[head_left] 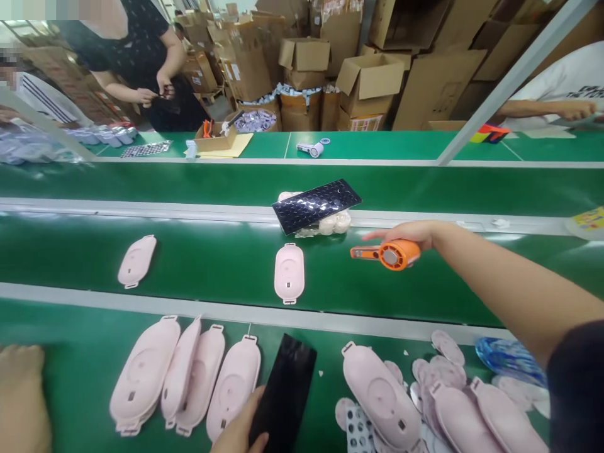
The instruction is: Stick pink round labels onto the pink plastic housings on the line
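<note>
My right hand (406,236) reaches in from the lower right, gripping an orange handheld fan (389,254) over the green conveyor belt (212,251). Just beyond it, a dark sheet of round stickers (316,204) lies across a clear bag of pale discs (333,223). At the bottom, my left hand (238,425) holds a black plastic sheet (284,393) upright. Pale pink oval fan shells (289,274) lie on the belt, with more (233,387) on the near bench beside my left hand. Loose pink discs (447,371) are scattered at lower right.
A hand (21,396) at the lower left edge may be a co-worker's. Several people (141,69) work across the belts. A white fan (311,148) and an open cardboard tray (214,137) stand on the far bench. Cardboard boxes (302,69) are stacked behind.
</note>
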A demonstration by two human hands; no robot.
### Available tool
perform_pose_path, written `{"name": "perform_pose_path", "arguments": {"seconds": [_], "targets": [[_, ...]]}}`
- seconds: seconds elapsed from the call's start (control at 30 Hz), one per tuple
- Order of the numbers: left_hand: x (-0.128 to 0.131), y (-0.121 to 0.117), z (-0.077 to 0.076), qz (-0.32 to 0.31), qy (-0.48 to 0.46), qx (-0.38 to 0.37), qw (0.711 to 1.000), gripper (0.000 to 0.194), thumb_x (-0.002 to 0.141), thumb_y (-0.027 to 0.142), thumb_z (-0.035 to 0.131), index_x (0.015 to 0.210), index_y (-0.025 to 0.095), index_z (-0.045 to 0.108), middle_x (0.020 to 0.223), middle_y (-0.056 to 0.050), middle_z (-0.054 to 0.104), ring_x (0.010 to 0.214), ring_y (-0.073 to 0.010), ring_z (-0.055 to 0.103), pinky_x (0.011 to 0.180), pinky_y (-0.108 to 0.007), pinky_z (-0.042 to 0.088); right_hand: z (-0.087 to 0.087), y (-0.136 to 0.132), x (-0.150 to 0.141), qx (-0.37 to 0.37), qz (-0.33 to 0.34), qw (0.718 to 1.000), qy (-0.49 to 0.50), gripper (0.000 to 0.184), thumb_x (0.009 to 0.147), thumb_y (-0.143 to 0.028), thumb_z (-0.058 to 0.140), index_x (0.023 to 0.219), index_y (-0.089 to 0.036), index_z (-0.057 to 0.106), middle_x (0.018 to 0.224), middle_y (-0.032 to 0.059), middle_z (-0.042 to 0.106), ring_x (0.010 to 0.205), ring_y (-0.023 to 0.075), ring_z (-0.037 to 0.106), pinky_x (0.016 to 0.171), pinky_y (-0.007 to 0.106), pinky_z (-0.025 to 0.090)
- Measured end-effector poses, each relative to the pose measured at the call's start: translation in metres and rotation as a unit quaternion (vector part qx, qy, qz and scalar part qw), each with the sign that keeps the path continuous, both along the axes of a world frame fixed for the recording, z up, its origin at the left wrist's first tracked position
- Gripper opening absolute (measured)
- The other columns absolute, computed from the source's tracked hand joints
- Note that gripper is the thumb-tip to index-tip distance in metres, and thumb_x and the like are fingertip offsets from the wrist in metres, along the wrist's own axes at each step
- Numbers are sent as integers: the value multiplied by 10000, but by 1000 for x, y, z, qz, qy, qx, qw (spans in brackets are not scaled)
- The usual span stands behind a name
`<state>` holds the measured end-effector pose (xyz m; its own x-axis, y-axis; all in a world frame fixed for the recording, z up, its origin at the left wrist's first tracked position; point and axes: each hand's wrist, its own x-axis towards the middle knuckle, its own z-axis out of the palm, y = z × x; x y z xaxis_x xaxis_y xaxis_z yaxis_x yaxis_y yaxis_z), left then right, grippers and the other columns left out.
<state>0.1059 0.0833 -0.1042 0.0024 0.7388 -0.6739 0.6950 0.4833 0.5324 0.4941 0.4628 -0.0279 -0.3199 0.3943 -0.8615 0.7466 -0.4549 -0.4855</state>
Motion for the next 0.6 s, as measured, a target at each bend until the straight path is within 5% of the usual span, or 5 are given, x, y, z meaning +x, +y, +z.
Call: {"name": "perform_pose_path", "arguments": {"seconds": [0.13,0.3,0.6], "targets": [[25,21,10,-68,-24,-65,995,734,698,44,467,1423,115,371,1464,-84,428,1332,-218,431,1144,-347,279,11,-13,-22,-187,50,970,144,551,695,-230,567,1243,-170,577,1096,82,667,706,145,663,568,236,535],[35,36,12,-109,-29,-84,990,740,698,15,452,1424,122,364,1459,-87,439,1325,-212,440,1141,-333,280,20,-23,-34,-244,56,949,192,532,694,-180,546,1215,-81,593,1128,111,669,801,151,685,666,227,545],[22,37,-3,-112,-29,-79,990,735,703,26,452,1423,144,364,1433,-81,477,1298,-206,471,1125,-313,301,29,-28,-37,-360,85,862,346,498,737,-113,534,1225,-11,528,1071,131,692,816,162,704,670,226,565]]}}
